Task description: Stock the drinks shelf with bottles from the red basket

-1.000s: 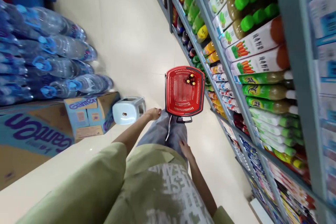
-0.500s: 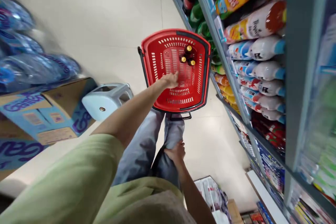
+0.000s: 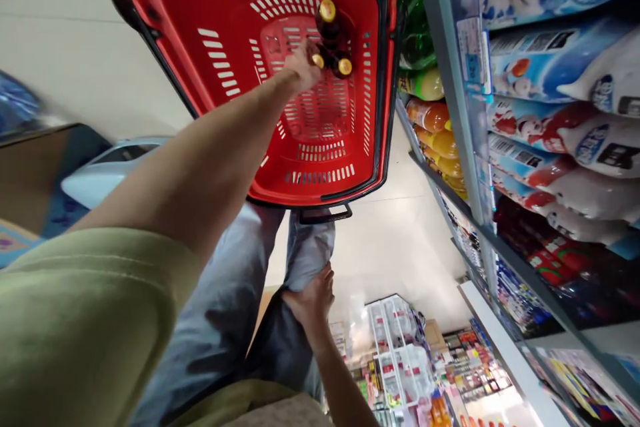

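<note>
A red shopping basket [image 3: 235, 133] with black handles stands on the pale floor right below me. Three dark bottles [image 3: 330, 30] with yellow caps stand upright in its far right corner. My left arm stretches down into the basket. My left hand [image 3: 301, 67] is curled round the neck of the nearest bottle, just under its cap. My right hand [image 3: 310, 295] rests on the knee of my grey trousers [image 3: 300, 253], fingers laid over the cloth, holding nothing.
Grey shelving [image 3: 450, 100] runs close along the right, packed with blue and red refill pouches [image 3: 560, 147] and orange drink bottles [image 3: 435, 137]. A pale blue plastic stool [image 3: 107, 170] and a cardboard box [image 3: 30, 180] sit to the left. A white wire rack [image 3: 400, 353] stands behind.
I have bent lower, so the basket looks much bigger. My left hand has moved from the basket's middle to the bottles and closed on one. My right hand stays on my knee.
</note>
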Motion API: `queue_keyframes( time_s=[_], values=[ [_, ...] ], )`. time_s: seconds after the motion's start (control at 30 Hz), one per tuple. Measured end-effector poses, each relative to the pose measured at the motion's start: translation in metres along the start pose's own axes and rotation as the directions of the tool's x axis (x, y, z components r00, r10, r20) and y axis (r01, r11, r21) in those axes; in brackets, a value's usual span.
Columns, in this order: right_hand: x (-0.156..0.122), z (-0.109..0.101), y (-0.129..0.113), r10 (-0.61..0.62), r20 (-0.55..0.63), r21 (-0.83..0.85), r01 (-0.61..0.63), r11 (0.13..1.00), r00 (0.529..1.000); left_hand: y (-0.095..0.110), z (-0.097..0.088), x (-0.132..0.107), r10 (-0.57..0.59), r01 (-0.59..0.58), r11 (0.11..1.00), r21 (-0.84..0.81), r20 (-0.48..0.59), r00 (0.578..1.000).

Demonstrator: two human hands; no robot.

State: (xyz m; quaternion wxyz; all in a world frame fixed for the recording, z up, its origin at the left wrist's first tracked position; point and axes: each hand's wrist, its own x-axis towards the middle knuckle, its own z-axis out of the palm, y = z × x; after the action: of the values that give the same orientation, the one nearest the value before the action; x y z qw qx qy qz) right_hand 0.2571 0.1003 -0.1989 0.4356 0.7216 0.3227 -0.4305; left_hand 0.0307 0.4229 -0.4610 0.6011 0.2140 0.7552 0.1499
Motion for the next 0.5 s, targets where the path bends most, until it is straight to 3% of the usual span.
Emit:
queue_keyframes(
  time_s=[0.13, 0.23, 0.37, 0.5],
  values=[
    [-0.004, 0.003, -0.005, 0.002, 0.021, 0.03, -0.003, 1.0, 1.0, -0.003, 0.001, -0.011, -0.087, 0.103, 0.983, -0.149, 0.11, 0.99],
    [-0.006, 0.008, -0.01, 0.006, 0.002, 0.041, -0.006, 0.999, 1.0, -0.009, 0.01, -0.011, -0.138, 0.164, 0.963, -0.214, 0.132, 0.982],
    [-0.007, 0.015, -0.01, -0.006, -0.026, 0.045, 0.007, 0.999, 1.0, -0.026, 0.019, -0.011, -0.166, 0.169, 0.949, -0.267, 0.036, 0.985],
    [-0.007, 0.022, -0.003, -0.013, -0.041, 0.042, 0.014, 0.999, 0.999, -0.047, 0.008, -0.038, -0.175, 0.152, 0.952, -0.264, -0.064, 0.982]
  ],
)
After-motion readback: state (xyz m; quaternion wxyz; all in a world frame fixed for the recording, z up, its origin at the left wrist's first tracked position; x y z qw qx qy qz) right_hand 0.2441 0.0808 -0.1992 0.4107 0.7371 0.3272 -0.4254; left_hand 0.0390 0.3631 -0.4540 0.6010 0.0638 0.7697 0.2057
